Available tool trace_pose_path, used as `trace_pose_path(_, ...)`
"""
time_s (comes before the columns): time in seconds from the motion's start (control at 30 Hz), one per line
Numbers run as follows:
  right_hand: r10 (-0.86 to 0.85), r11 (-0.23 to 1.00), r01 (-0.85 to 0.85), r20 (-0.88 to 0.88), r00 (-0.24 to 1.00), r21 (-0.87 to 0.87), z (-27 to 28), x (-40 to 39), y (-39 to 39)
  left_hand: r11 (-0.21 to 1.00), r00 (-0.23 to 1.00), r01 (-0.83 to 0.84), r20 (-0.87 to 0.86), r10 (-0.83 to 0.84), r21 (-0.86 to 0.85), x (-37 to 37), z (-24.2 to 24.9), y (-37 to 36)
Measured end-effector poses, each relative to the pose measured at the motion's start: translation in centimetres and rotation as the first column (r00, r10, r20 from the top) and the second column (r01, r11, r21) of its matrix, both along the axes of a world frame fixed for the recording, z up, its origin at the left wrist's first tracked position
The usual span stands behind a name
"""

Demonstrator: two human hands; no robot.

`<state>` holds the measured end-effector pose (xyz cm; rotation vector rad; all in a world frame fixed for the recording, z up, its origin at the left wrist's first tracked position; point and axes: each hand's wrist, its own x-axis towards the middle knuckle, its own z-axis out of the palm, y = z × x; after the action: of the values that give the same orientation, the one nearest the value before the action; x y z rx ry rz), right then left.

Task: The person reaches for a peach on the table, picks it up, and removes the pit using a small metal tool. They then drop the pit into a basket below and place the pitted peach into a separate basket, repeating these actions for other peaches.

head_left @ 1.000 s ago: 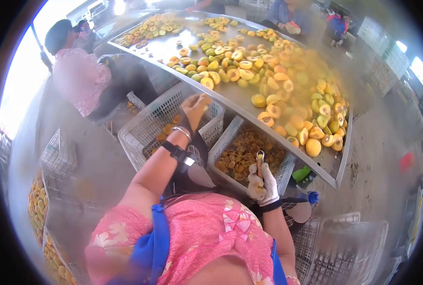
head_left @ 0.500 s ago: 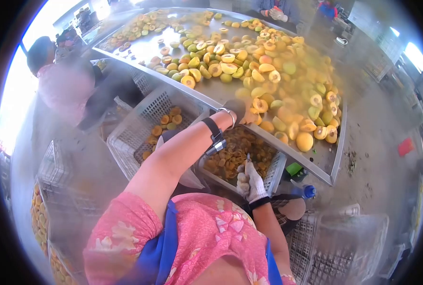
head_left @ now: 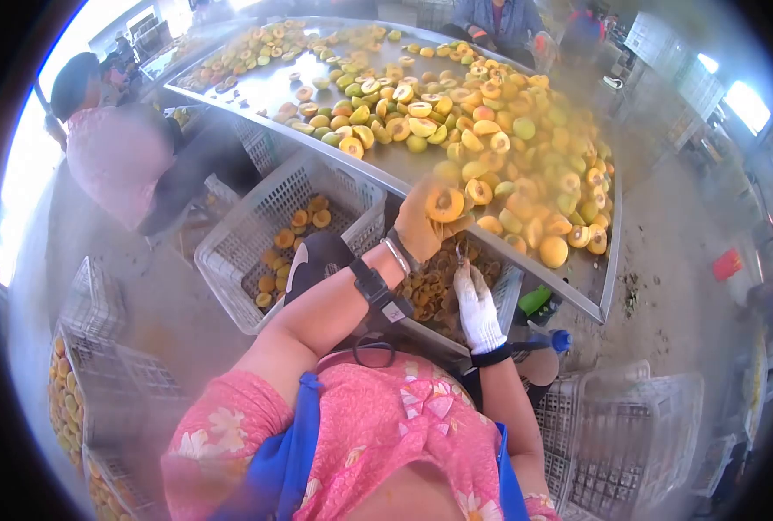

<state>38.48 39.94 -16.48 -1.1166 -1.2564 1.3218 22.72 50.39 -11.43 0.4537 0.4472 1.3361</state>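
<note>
My left hand (head_left: pixel 421 227), in a tan glove, is closed on a halved yellow peach (head_left: pixel 444 205). The cut face with its brown middle is turned up, just off the near edge of the metal table (head_left: pixel 386 178). Below and right of it, my right hand (head_left: pixel 475 300) in a white glove grips a small pitting tool with a curved metal tip (head_left: pixel 462 250). The tip points up toward the peach half, apart from it. Under both hands stands a crate of brownish pits and scraps (head_left: pixel 434 291).
Many peach halves (head_left: pixel 421 126) cover the table. On the left, a grey plastic crate (head_left: pixel 230 295) holds several halves. Stacked crates (head_left: pixel 629 434) stand at lower right. One person (head_left: pixel 121 156) sits at left; another (head_left: pixel 495 26) works across the table.
My left hand has come back from the fruit at the table edge and now shows a peach half. My right hand has risen slightly, bringing the tool closer to it.
</note>
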Motion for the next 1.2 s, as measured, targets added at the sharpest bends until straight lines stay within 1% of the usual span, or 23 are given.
trace_pose_path(0.07, -0.029, 0.993, 0.013, 0.139, 0.990, 0.115, 1.0, -0.3, 0.1, 0.998, 0.997, 0.050, 0.064, -0.048, -0.028, 0.0, 0.1, -1.7)
trace_pose_path(0.1, -0.049, 0.988, 0.016, 0.215, 0.975, 0.155, 1.8, -0.5, 0.1, 0.983, 0.998, -0.015, -0.063, 0.027, 0.182, 0.4, -0.6, -2.5)
trace_pose_path(0.17, -0.085, 0.975, 0.028, 0.255, 0.963, 0.221, 1.6, -1.0, 0.4, 0.997, 1.000, 0.022, 0.011, -0.023, 0.080, 0.3, -1.6, -3.3)
trace_pose_path(0.2, -0.104, 0.966, 0.032, 0.273, 0.957, 0.255, 1.9, -1.3, 0.5, 0.999, 0.998, 0.044, 0.047, -0.045, 0.031, 0.3, -1.3, -4.0)
trace_pose_path(0.23, -0.087, 0.980, 0.023, 0.320, 0.944, 0.198, 3.3, -1.5, -0.1, 0.995, 0.999, 0.030, 0.018, -0.032, 0.098, 0.4, -1.2, -4.7)
trace_pose_path(0.33, -0.130, 0.968, 0.033, 0.381, 0.915, 0.251, 2.5, -2.1, 0.2, 0.994, 0.991, 0.080, 0.104, -0.088, 0.078, 0.4, -0.9, -5.6)
trace_pose_path(0.37, -0.121, 0.976, 0.028, 0.424, 0.898, 0.218, 2.5, -2.0, 0.1, 0.993, 0.992, 0.090, 0.084, -0.096, 0.080, 0.4, -1.1, -5.7)
trace_pose_path(0.43, -0.095, 0.989, 0.022, 0.507, 0.857, 0.148, 4.3, -2.4, -0.9, 0.991, 0.993, 0.108, 0.043, -0.111, 0.081, 0.2, -1.3, -5.9)
trace_pose_path(0.53, -0.102, 0.987, 0.020, 0.532, 0.841, 0.157, 4.6, -2.9, -1.6, 0.999, 0.996, 0.019, -0.084, -0.016, 0.032, 0.6, -0.8, -6.6)
trace_pose_path(0.63, -0.081, 0.986, -0.006, 0.509, 0.857, 0.168, 4.0, -3.1, -1.6, 0.989, 0.958, -0.111, -0.255, 0.133, 0.095, 1.0, -0.7, -7.0)
trace_pose_path(0.67, -0.080, 0.984, -0.012, 0.504, 0.860, 0.177, 3.8, -3.1, -1.6, 0.989, 0.950, -0.123, -0.277, 0.143, 0.088, 1.0, -0.6, -7.0)
trace_pose_path(0.73, -0.045, 0.994, -0.012, 0.519, 0.854, 0.105, 4.5, -3.2, -1.9, 0.986, 0.933, -0.147, -0.322, 0.163, 0.073, 1.0, -0.4, -7.0)
trace_pose_path(0.77, -0.027, 0.998, -0.011, 0.525, 0.851, 0.069, 4.8, -3.3, -2.0, 0.996, 0.936, -0.079, -0.340, 0.086, 0.036, 0.5, -0.2, -6.7)
trace_pose_path(0.83, -0.024, 0.988, -0.059, 0.522, 0.853, 0.141, 2.4, -2.9, -1.5, 0.998, 0.927, 0.057, -0.370, -0.068, -0.042, -0.6, 0.6, -6.3)
trace_pose_path(0.87, -0.022, 0.981, -0.083, 0.520, 0.854, 0.177, 0.7, -2.7, -1.2, 0.999, 0.927, 0.051, -0.373, -0.041, 0.019, -0.5, 0.3, -6.3)
trace_pose_path(0.9, -0.027, 0.979, -0.076, 0.487, 0.873, 0.189, 0.7, -3.1, -1.4, 0.996, 0.928, 0.045, -0.373, -0.012, 0.080, -0.3, -0.2, -6.2)
trace_pose_path(0.93, 0.020, 0.990, -0.073, 0.390, 0.921, 0.121, 0.9, -3.0, -1.5, 0.989, 0.928, 0.039, -0.373, 0.017, 0.140, -0.3, -0.6, -6.1)
trace_pose_path(0.97, 0.061, 0.996, -0.079, 0.283, 0.957, 0.051, 1.2, -3.0, -1.9, 0.979, 0.910, 0.046, -0.414, 0.040, 0.197, -0.3, -1.0, -5.9)
trace_pose_path(1.0, 0.095, 0.995, -0.092, 0.168, 0.981, -0.023, 1.7, -3.1, -2.4, 0.967, 0.888, 0.057, -0.454, 0.065, 0.249, -0.4, -1.1, -5.8)
trace_pose_path(1.03, 0.144, 0.987, -0.136, 0.102, 0.984, -0.086, 1.4, -2.9, -2.4, 0.950, 0.865, 0.074, -0.493, 0.090, 0.303, -0.4, -1.2, -5.5)
trace_pose_path(1.1, 0.223, 0.954, -0.226, -0.037, 0.974, -0.198, 1.0, -2.1, -2.1, 0.941, 0.853, 0.220, -0.518, -0.057, 0.257, -1.0, -0.8, -5.2)
trace_pose_path(1.13, 0.216, 0.949, -0.226, -0.072, 0.974, -0.219, 0.8, -2.0, -2.3, 0.928, 0.839, 0.291, -0.527, -0.131, 0.233, -1.2, -0.7, -5.2)
trace_pose_path(1.2, 0.201, 0.938, -0.232, -0.142, 0.969, -0.257, 0.9, -2.2, -2.8, 0.889, 0.721, 0.364, -0.688, -0.082, 0.276, -1.2, -0.9, -5.2)
